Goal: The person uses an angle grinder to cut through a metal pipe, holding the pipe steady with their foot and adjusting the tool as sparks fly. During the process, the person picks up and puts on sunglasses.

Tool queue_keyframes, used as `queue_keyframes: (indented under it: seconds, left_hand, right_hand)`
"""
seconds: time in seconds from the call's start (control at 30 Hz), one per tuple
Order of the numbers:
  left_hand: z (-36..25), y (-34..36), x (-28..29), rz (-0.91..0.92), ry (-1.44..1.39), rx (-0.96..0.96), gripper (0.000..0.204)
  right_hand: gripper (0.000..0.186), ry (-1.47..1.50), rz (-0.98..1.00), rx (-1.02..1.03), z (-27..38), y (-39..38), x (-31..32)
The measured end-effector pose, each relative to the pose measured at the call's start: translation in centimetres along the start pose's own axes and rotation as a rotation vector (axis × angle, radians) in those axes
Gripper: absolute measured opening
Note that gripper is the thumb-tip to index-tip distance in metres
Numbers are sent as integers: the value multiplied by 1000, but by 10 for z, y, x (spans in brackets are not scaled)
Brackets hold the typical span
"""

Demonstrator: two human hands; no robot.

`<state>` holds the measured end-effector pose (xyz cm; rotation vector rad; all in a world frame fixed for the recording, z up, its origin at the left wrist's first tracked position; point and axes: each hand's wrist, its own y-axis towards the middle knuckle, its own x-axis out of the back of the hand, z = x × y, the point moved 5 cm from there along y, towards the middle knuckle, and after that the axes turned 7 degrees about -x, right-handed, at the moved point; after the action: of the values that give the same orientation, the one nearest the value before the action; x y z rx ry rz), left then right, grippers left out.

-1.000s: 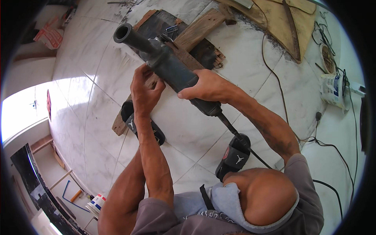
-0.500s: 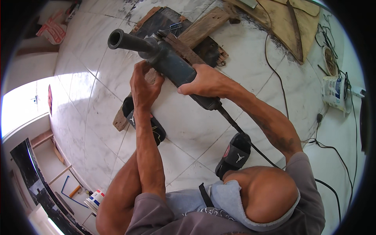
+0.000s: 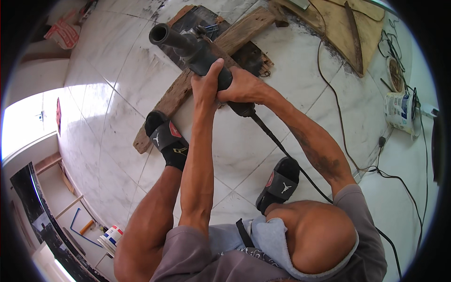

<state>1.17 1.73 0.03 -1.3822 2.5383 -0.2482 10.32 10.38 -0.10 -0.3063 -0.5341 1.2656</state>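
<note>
I hold a dark grey corded power tool with both hands, above the tiled floor. Its round hollow front end points up-left in the view. My left hand wraps the tool's body from the near side. My right hand grips the rear handle right beside it, and the two hands touch. The tool's black cord runs from the handle down to the right. Below the tool a rough wooden plank lies on the floor, and my left foot in a black slipper stands on its near end.
My right foot in a black slipper rests on the white tiles. A dark board lies under the plank. Plywood sheets sit at top right, with a white bucket and loose cables at right. A paint can stands lower left.
My left hand has slid up from beneath the tool and closed on its body next to the right hand. The tool has shifted right and farther over the plank.
</note>
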Motion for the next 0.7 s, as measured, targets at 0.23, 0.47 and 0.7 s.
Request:
queue_keyframes:
  seconds: [0.23, 0.47, 0.7]
  left_hand:
    - [19, 15, 8, -75, 34, 17, 46]
    - [22, 17, 7, -22, 23, -2, 50]
    - [10, 15, 12, 0, 94, -4, 54]
  right_hand:
    - [70, -175, -223, -116, 5, -4, -9]
    - [66, -178, -269, -120, -2, 1, -12]
    - [72, -144, -274, -133, 4, 1, -17]
